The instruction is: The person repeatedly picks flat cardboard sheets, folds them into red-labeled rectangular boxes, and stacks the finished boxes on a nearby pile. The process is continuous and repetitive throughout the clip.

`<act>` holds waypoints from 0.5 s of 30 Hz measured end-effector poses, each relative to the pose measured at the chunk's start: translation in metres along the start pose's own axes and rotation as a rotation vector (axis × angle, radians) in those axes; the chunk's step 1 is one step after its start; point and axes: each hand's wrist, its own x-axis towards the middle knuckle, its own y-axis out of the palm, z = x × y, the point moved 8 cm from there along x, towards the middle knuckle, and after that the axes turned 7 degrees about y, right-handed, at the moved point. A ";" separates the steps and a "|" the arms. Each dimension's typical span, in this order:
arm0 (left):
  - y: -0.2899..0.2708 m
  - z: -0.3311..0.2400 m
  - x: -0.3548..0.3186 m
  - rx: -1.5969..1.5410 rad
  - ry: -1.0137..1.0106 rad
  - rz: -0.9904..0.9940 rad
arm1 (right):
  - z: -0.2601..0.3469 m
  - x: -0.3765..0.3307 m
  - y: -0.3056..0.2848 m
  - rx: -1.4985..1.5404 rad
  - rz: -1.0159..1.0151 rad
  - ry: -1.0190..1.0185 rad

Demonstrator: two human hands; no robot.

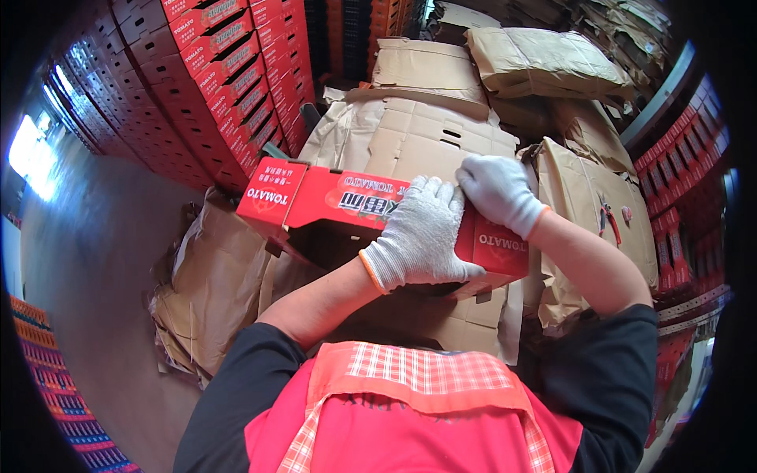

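Note:
A red cardboard box (315, 193) with a printed side panel lies in front of me on flat brown cardboard. Its lower side shows a dark opening. My left hand (418, 236), in a white knitted glove with an orange cuff, grips the long panel, fingers at the upper edge and thumb stretched to the right. At the box's upper edge near the right corner is my right hand (501, 189), in a similar glove, its fingers curled against the box. Those fingertips are partly hidden.
Tall stacks of red boxes (229, 79) rise at the left, and more red boxes (678, 181) stand at the right. Paper-wrapped bundles (544, 63) lie behind. Red-handled pliers (609, 223) rest on a brown bundle (579, 181). Grey floor (110, 260) shows at left.

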 end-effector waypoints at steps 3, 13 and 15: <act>-0.006 -0.005 -0.010 -0.063 0.034 -0.055 | -0.010 0.006 0.023 -0.019 0.229 0.079; -0.017 0.049 -0.052 -1.192 -0.116 -0.499 | 0.070 -0.053 -0.016 0.178 0.053 -0.306; -0.030 0.032 -0.077 -0.573 0.157 -0.359 | 0.041 -0.042 -0.022 0.321 -0.078 -0.193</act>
